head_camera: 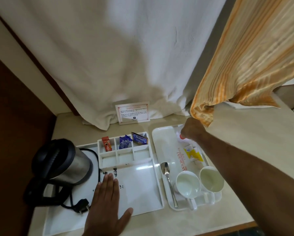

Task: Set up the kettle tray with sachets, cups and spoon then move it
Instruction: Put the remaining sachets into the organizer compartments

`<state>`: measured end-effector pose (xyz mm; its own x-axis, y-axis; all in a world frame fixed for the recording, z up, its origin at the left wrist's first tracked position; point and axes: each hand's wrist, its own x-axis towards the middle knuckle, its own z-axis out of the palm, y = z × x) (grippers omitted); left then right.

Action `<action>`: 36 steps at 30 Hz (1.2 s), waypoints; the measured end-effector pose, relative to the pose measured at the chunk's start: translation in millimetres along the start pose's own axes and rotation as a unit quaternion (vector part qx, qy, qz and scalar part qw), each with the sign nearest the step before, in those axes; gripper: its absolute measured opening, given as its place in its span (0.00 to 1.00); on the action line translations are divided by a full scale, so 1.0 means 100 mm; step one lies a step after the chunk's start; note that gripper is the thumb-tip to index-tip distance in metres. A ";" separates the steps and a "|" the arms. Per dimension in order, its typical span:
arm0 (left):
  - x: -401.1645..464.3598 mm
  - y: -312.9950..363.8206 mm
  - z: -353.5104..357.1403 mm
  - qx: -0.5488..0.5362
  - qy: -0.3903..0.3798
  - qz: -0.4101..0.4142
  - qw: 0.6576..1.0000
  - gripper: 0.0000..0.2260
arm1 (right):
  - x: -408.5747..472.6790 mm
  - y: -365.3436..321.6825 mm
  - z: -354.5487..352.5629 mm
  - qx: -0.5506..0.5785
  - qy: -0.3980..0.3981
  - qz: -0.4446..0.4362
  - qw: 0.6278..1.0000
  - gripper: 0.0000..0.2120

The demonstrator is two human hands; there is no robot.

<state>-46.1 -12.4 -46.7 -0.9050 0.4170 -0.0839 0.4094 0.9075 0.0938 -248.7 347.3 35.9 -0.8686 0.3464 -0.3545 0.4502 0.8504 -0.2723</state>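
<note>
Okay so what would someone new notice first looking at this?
Probably the steel kettle with its black lid at the left end of the kettle tray, where the left hand lies flat. To the right, two white cups sit on a second tray, and the right hand reaches to its far end.

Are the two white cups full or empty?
Empty. Both cups stand upright on the smaller tray, and you can see straight down to their bare pale insides, with no drink in them.
</note>
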 end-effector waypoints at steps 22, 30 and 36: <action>0.00 0.04 -0.10 -0.058 -0.078 -0.036 0.995 0.46 | -1.23 -2.15 0.47 0.014 -0.107 -0.348 0.931 0.08; 0.01 0.03 -0.09 -0.057 -0.083 -0.031 0.994 0.44 | -1.33 -2.05 0.92 -0.102 -0.031 -0.340 0.934 0.14; 0.01 0.03 -0.11 -0.058 -0.096 -0.030 0.993 0.44 | -1.38 -2.01 0.97 -0.151 0.040 -0.350 0.924 0.15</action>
<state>-47.1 -9.8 -35.2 -0.8838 0.3748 -0.2798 0.3295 0.9235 0.1962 -199.6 90.0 52.4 -0.9432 -0.3117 -0.1152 -0.2946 0.9447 -0.1442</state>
